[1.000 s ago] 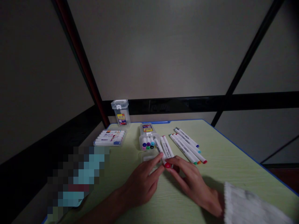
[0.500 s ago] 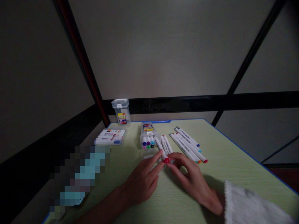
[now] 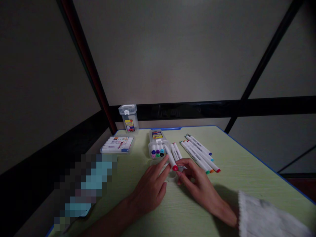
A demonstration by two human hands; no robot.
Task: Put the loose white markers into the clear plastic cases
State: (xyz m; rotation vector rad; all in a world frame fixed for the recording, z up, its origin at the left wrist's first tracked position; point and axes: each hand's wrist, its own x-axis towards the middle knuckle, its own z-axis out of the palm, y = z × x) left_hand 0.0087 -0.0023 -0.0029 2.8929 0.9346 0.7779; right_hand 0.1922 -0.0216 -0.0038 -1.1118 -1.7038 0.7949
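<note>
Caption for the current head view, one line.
Left hand and right hand at a red-tipped marker by a clear case of markers, on a green table.

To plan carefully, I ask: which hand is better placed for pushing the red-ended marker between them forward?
Probably the right hand: its fingertips are near the marker's red end. The left hand's fingers are beside its barrel.
</note>
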